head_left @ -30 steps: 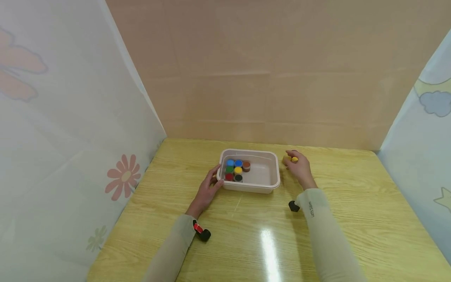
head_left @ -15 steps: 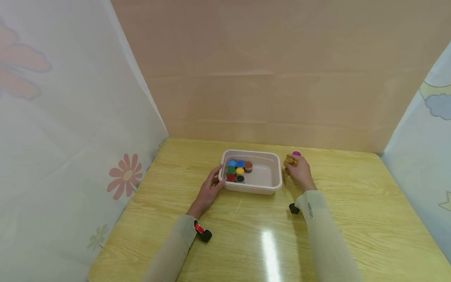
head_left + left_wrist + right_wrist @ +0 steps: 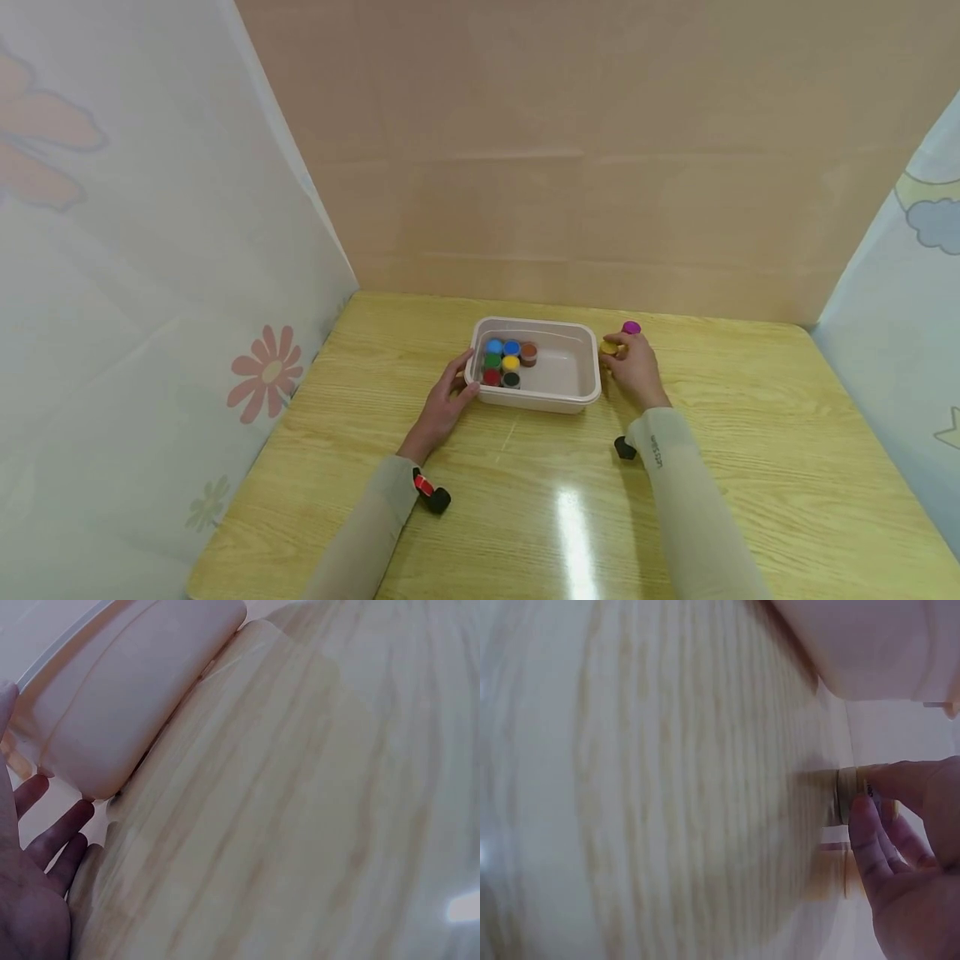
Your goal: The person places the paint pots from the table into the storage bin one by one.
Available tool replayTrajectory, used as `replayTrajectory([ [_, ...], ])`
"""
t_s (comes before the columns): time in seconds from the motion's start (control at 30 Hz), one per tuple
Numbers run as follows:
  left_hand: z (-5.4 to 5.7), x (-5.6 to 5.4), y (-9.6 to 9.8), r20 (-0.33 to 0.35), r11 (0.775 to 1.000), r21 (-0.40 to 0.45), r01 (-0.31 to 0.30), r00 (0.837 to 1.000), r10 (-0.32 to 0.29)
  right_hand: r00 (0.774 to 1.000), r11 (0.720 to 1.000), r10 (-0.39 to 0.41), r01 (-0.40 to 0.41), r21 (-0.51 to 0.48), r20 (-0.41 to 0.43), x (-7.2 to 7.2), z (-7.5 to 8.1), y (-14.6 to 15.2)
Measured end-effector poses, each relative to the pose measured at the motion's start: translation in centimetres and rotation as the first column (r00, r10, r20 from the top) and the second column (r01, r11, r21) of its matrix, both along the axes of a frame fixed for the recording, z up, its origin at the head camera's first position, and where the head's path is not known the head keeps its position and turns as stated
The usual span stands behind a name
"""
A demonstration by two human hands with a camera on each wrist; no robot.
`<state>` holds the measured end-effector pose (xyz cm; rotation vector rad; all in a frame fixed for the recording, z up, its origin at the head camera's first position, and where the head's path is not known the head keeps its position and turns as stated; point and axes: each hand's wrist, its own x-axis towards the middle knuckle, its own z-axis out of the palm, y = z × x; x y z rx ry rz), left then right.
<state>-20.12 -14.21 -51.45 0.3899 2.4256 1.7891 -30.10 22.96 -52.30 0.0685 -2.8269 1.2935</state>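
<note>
A pale pink plastic container (image 3: 536, 404) stands on the table. My left hand (image 3: 441, 415) rests against its left end with loosely extended fingers; in the left wrist view, fingertips touch the container's wall (image 3: 127, 697). Just right of the container, my right hand (image 3: 637, 371) pinches a small paint jar with a dark yellow lid (image 3: 609, 347) between thumb and fingers. In the right wrist view this jar (image 3: 846, 799) is partly covered by the fingers. Behind the hand stands a paint jar with a magenta lid (image 3: 632, 327).
Several small paint jars sit at the container's left side, among them blue (image 3: 512, 347), brown (image 3: 528, 353), green (image 3: 492, 362), red (image 3: 491, 377) and black (image 3: 512, 379). An orange-toned jar (image 3: 826, 874) stands beside the pinched one. A tan backdrop (image 3: 480, 167) rises behind the table (image 3: 465, 492).
My right hand has settled onto the yellow-lidded jar and shifted slightly left with it, towards the container. The magenta lid has come into view. My left hand keeps its place.
</note>
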Motion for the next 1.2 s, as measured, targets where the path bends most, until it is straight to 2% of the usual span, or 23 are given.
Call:
replayTrajectory([
  [0.03,0.3,0.2,0.0,-0.004,1.000,0.000,0.000,1.000,0.000,1.000,1.000,0.004,-0.004,-0.005,0.008,0.0,0.0,0.0],
  [0.17,0.3,0.3,0.1,0.015,1.000,0.014,-0.016,1.000,0.016,0.999,0.999,0.014,-0.013,-0.029,0.035,0.3,0.3,0.0],
  [0.27,-1.4,-0.5,0.0,0.012,0.999,0.024,-0.041,0.999,0.040,0.998,0.999,0.017,-0.014,-0.046,0.060,0.3,0.7,0.1],
  [0.4,-3.5,-1.3,0.0,-0.040,0.997,0.032,-0.075,0.996,0.076,0.999,0.999,0.014,-0.012,-0.038,0.052,0.1,1.5,0.3],
  [0.53,-3.5,-1.2,0.0,-0.056,0.996,0.035,-0.077,0.995,0.079,1.000,0.999,-0.006,0.005,-0.047,-0.004,0.1,2.4,0.2],
  [0.77,-3.5,-1.2,-0.1,-0.044,0.996,0.051,-0.071,0.996,0.073,0.998,0.982,-0.028,0.017,-0.188,-0.059,0.5,4.0,-0.5],
  [1.0,-3.0,-1.2,0.1,-0.003,0.997,0.049,-0.063,0.998,0.064,0.994,0.970,-0.063,0.040,-0.239,-0.086,0.8,5.5,-1.0],
  [1.2,-3.0,-1.2,0.1,0.011,0.997,0.048,-0.064,0.998,0.063,0.990,0.956,-0.100,0.068,-0.286,-0.098,1.2,6.1,-1.3],
])
